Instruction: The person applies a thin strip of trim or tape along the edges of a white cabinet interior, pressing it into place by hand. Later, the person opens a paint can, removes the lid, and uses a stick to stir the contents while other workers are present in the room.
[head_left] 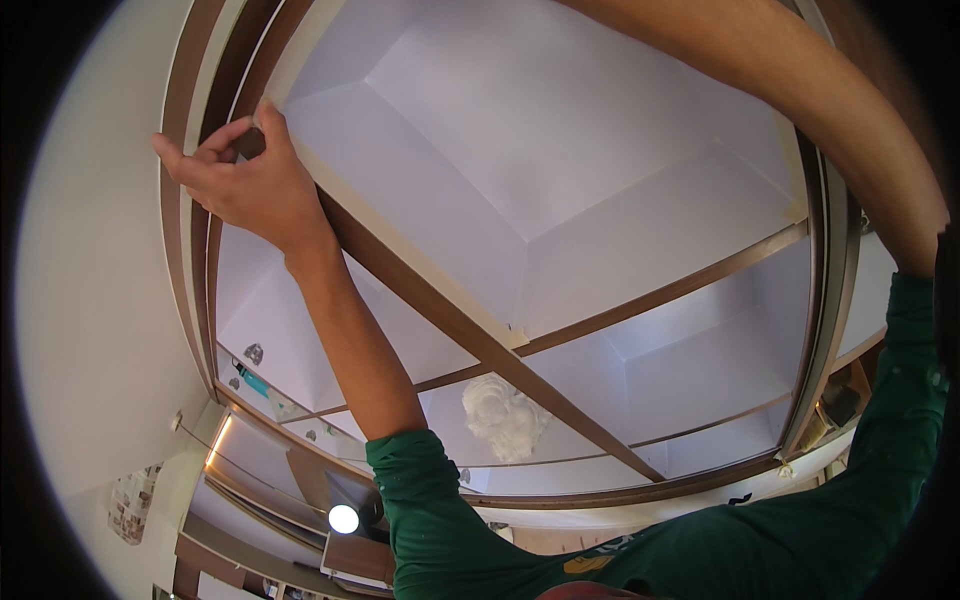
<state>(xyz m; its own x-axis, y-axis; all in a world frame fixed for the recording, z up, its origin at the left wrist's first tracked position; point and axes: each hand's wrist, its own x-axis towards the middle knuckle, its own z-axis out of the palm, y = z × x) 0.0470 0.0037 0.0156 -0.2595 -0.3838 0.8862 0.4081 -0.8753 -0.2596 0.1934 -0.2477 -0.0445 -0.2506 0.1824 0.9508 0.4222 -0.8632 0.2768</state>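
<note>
My left hand [250, 185] is raised at the upper left corner of a brown-edged shelf frame [420, 300] with pale lilac inner panels. Its thumb and a finger pinch together beside a strip of cream masking tape [410, 250]. Whatever lies between those fingertips is too small to make out; another finger sticks out toward the frame's left side rail [175, 110]. The tape follows the inner edges of the large upper compartment [600, 200] and ends in a torn piece near the dividers' crossing. My right arm [770, 70] arches over the top right, its hand outside the picture.
A white fluffy bundle [505, 418] shows in a lower middle compartment. Beyond the frame at lower left are a lit round lamp [343, 518], a glowing light strip [220, 440] and brown shelving [270, 560]. A plain pale wall [100, 300] runs along the left.
</note>
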